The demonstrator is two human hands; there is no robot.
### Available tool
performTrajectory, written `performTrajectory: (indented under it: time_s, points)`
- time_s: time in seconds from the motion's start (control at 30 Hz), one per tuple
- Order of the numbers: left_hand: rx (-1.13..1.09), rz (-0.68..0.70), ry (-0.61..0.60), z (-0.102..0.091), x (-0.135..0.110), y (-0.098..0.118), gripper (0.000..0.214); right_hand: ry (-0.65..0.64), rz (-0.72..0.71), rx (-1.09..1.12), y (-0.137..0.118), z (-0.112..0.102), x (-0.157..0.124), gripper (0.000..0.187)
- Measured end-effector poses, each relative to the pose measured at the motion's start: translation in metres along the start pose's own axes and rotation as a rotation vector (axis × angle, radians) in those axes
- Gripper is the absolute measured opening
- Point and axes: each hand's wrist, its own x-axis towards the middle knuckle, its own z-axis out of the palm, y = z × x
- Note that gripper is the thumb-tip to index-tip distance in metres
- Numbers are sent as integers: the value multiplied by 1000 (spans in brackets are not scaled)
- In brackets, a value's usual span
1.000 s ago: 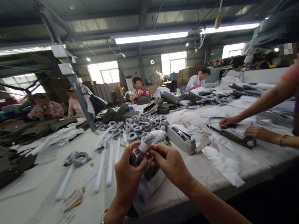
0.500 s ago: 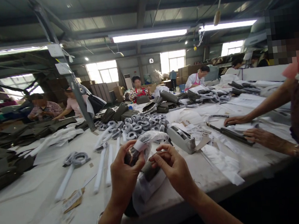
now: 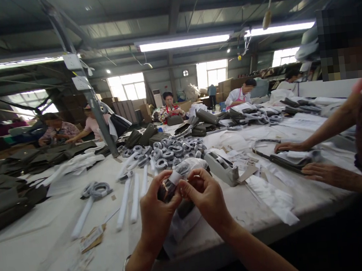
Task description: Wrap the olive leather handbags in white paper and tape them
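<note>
My left hand (image 3: 159,209) is closed around a dark strap (image 3: 166,191), coiled and partly covered in thin white wrapping (image 3: 189,165), with a shiny metal bit showing at its near end. Thumb and forefinger of my right hand (image 3: 206,195) are pinched together at the near edge of that wrapping, touching the bundle; its other fingers are curled. Below both hands, a dark olive bag (image 3: 185,208) partly covered in pale wrap lies by the table's front edge, mostly hidden by my hands. Just beyond my right hand stands a grey tape dispenser (image 3: 225,169).
Wrapped strap coils (image 3: 169,149) are heaped mid-table. White foam tubes (image 3: 123,206) and card tags (image 3: 93,238) lie left, olive bags (image 3: 9,192) farther left. A metal post (image 3: 100,122) rises from the table. At right, a co-worker's hands (image 3: 323,172) rest on a dark bag.
My right hand has moved left and up from beside the bundle, and its fingertips now pinch at the white wrapping. The co-worker's hands at right have shifted slightly.
</note>
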Motion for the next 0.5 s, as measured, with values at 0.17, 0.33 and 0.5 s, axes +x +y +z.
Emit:
performTrajectory:
  time_s: [0.17, 0.33, 0.5]
  points:
    - [70, 55, 3, -3, -4, -4, 39, 7, 80, -59, 4, -1, 4, 37]
    - [152, 123, 16, -3, -7, -2, 38, -45, 128, -48, 1, -2, 3, 38]
    - [181, 145, 21, -3, -7, 0, 35, -61, 109, -32, 3, -4, 4, 36]
